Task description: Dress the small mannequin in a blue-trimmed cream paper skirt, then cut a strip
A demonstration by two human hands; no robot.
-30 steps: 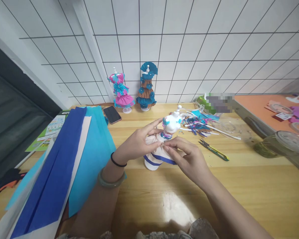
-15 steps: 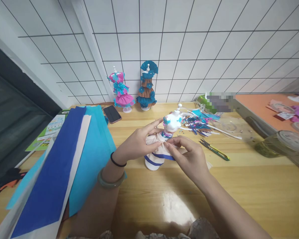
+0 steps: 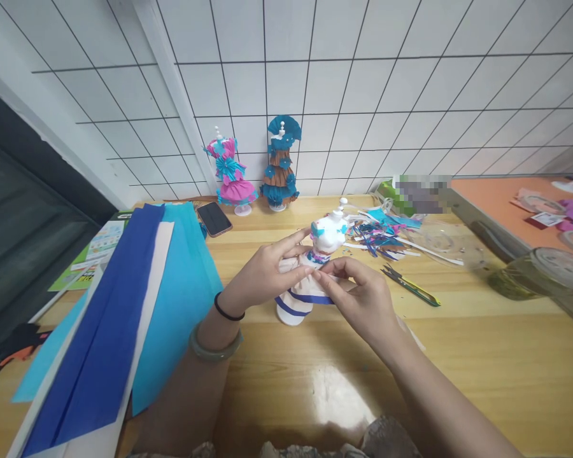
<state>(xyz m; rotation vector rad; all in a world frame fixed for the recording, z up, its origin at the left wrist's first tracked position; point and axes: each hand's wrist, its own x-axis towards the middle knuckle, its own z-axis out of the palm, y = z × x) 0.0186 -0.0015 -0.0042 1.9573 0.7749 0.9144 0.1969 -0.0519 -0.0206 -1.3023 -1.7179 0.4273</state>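
A small white dress form (image 3: 328,234) stands tilted on the table between my hands, with blue and purple bits at its chest and waist. Around it sits a pale paper skirt (image 3: 296,294) edged with dark blue bands. My left hand (image 3: 267,270) wraps the skirt's left side below the waist, thumb pressed on the gathered paper. With thumb and forefinger, my right hand (image 3: 358,289) pinches the skirt at the front, close to the left thumb. The skirt's far side is hidden behind the hands.
Thread snips (image 3: 413,286) lie right of my right hand, before a pile of paper scraps (image 3: 386,229). Blue crepe paper sheets (image 3: 95,343) cover the left. Two dressed forms, one pink (image 3: 229,172) and one brown-teal (image 3: 281,172), stand at the wall near a phone (image 3: 214,219). A clear jar (image 3: 549,273) lies right.
Both hands keep their grip on the skirt with only slight finger shifts. The dress form has shifted a little to the left.
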